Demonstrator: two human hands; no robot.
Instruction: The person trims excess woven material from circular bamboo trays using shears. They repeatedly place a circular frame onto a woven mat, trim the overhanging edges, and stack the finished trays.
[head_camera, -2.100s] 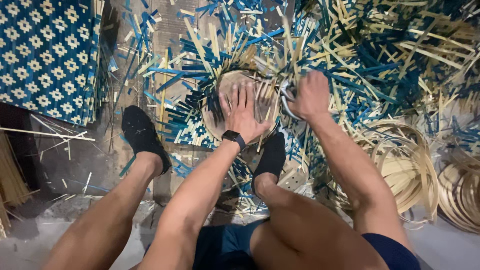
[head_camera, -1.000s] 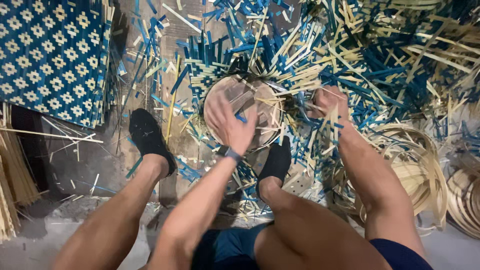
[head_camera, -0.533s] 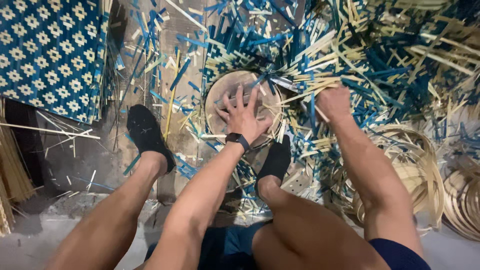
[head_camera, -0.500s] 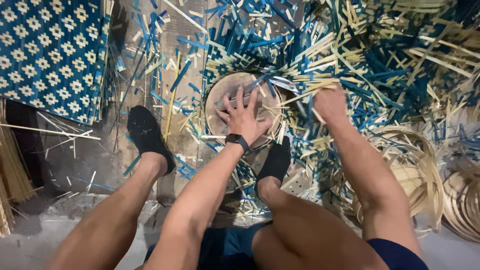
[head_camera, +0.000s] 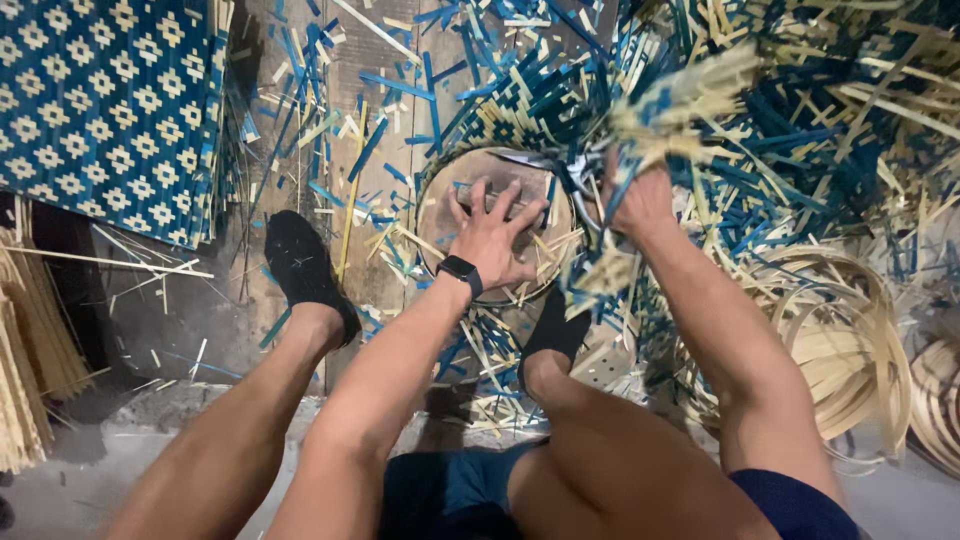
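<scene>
My left hand (head_camera: 492, 235), with a black watch on the wrist, lies flat with fingers spread on a round wooden disc (head_camera: 440, 215). The disc sits on a blue and pale woven mat of loose strips (head_camera: 520, 110) that fan out all around it. My right hand (head_camera: 640, 200) is closed on a bundle of blue and pale strips (head_camera: 680, 95) at the disc's right edge; the bundle is blurred and stands up above the fist. A grey metal piece (head_camera: 580, 180) shows beside that hand; what it is stays unclear. My feet in black socks (head_camera: 300, 265) rest on either side.
A finished blue and white woven panel (head_camera: 100, 110) lies at the upper left. Pale strip bundles (head_camera: 30, 350) lie at the left edge. Coiled pale hoops (head_camera: 850, 340) sit at the right. Cut strip scraps litter the wooden boards (head_camera: 380, 160).
My right hand has pulled a bundle of strips up beside the disc. My left hand has stayed pressed on the disc, shifting only slightly.
</scene>
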